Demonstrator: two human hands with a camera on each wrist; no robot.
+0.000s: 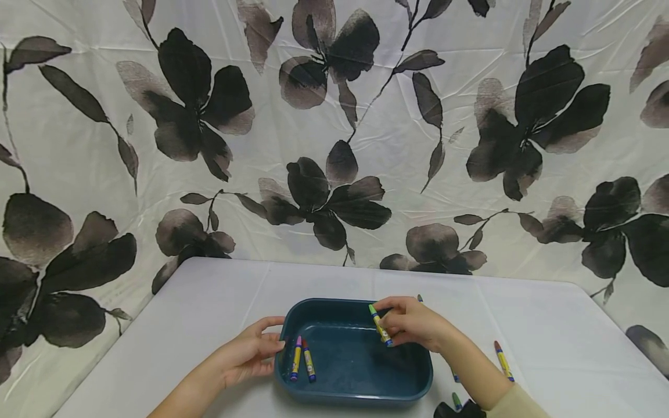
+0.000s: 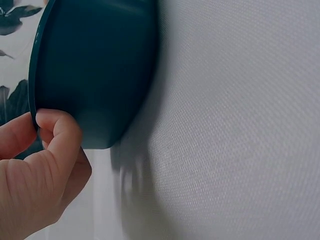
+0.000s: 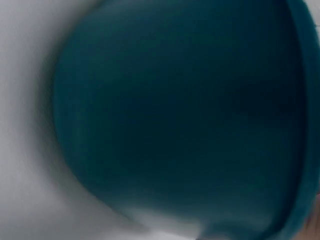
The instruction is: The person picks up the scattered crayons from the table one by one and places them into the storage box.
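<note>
My left hand (image 1: 251, 351) pinches the left rim of a dark teal plastic tub (image 1: 355, 400); the left wrist view shows thumb and fingers on either side of that rim (image 2: 34, 65). Over the tub's right part, my right hand (image 1: 418, 325) holds a green crayon (image 1: 380, 326) between thumb and fingers, tilted with its green tip up. Inside the tub at the left lie a purple crayon (image 1: 296, 360) and a red crayon (image 1: 309, 361), side by side. The tub's outer wall (image 3: 175, 115) fills most of the right wrist view, where the crayon does not show.
On the white table (image 1: 230, 284), right of the tub, lies a brownish-red crayon (image 1: 504, 361). Near the right forearm are a green-tipped crayon (image 1: 457, 401) and a partly hidden one (image 1: 455, 376). Another crayon tip (image 1: 420, 298) shows behind the right hand. A floral cloth (image 1: 324, 133) hangs behind.
</note>
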